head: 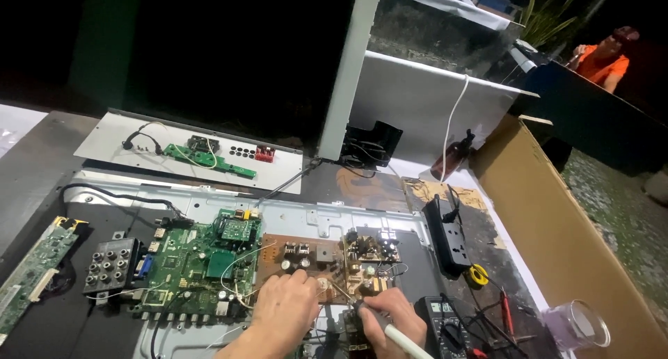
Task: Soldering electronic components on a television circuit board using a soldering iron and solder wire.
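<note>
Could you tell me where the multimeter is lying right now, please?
In the head view the multimeter lies at the bottom edge, just right of the right hand, below the black power strip and beside the yellow tape roll.

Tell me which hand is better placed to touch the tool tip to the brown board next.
Right. The right hand already grips the white-handled tool, its tip at the brown circuit board. The left hand rests flat on that board's near edge, seemingly steadying it, and holds no tool.

Looks like an electronics repair bench. Bare green circuit board (202, 261) at seven o'clock, multimeter (445, 328) and power strip (449, 237) at four.
</note>
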